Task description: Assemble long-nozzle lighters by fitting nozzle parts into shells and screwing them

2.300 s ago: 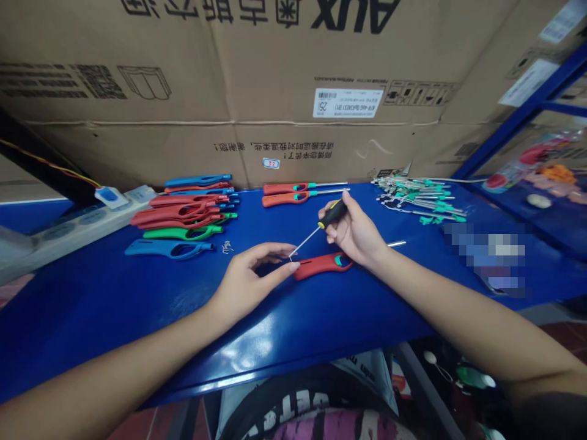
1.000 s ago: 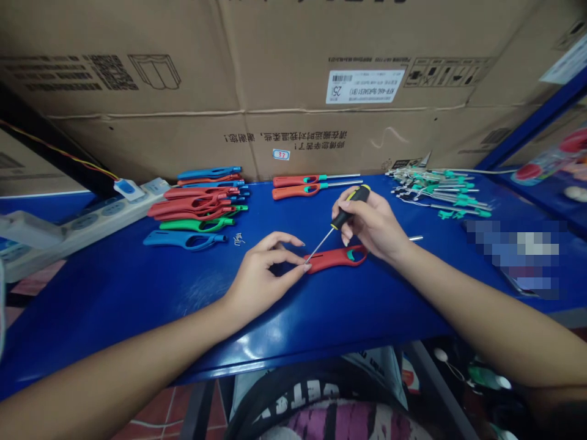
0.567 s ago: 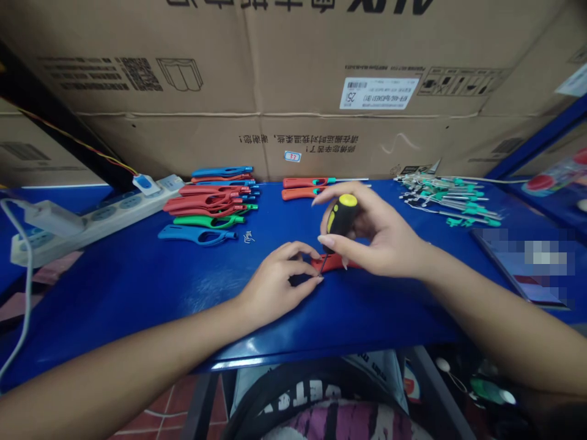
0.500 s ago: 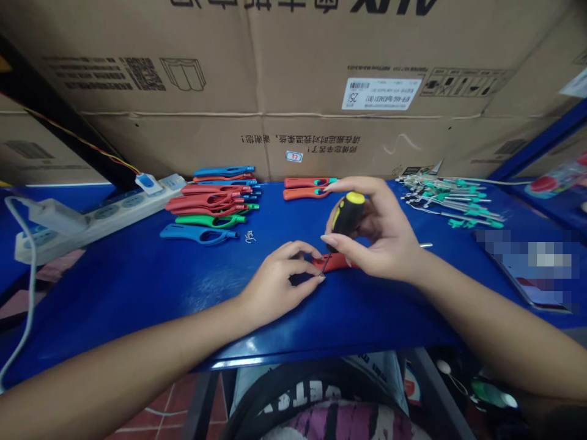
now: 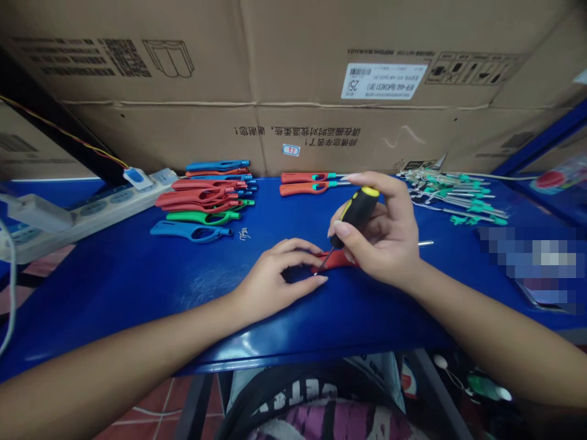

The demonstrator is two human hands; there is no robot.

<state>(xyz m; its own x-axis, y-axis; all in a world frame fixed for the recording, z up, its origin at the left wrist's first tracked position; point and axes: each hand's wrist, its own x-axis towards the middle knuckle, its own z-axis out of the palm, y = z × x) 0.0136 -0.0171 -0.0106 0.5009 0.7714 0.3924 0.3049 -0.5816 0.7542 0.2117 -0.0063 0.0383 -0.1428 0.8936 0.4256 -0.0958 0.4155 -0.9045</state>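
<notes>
My right hand point(image 5: 385, 229) is closed round the black and yellow handle of a screwdriver point(image 5: 353, 214). The screwdriver leans to the right, and its thin shaft runs down to the near left end of a red long-nosed lighter point(image 5: 337, 260) lying flat on the table. A tiny silvery bit, perhaps a screw, shows at the tip. My left hand point(image 5: 279, 275) rests on the table with its fingertips on the lighter's left end and its thumb stretched beside the screwdriver tip. My right hand hides part of the lighter; a metal tube point(image 5: 425, 243) sticks out beyond it.
Several blue, red and green lighter casings point(image 5: 197, 198) are piled at left, near small screws point(image 5: 245, 233). Two red lighters point(image 5: 307, 188) lie behind my hands. Green-ended metal tubes point(image 5: 468, 195) lie at right, with a phone point(image 5: 541, 287) nearer. A power strip point(image 5: 114, 211) stands far left.
The screwdriver handle has tipped further right with my right hand, its tip staying at the lighter's left end. My left thumb lies straighter. The whole view has shifted slightly.
</notes>
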